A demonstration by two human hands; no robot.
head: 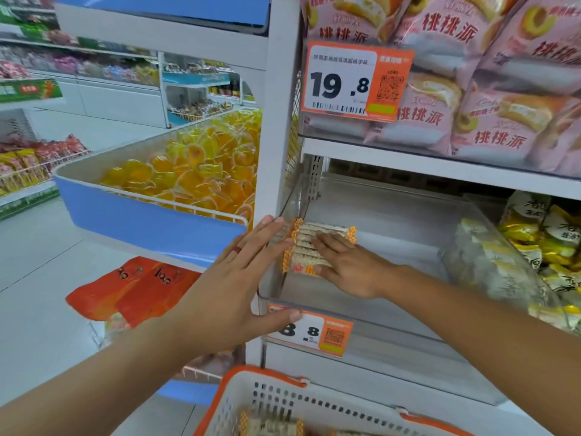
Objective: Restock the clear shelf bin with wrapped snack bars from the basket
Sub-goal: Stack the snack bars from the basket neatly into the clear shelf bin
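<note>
Our flat-fingered right hand [352,272] presses a row of orange-ended wrapped snack bars [317,243] into the clear plastic shelf bin [408,221] at its nine o'clock wall, which our open left hand [239,278] steadies, though uneven pressure could topple the row.

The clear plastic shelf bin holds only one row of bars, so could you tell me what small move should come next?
Probably lift the right hand off the row of orange-ended wrapped snack bars and reach for more in the white-and-orange basket; the bin is mostly bare.

White shelf [440,166] under clear bin [393,313] of bars [306,243]
</note>
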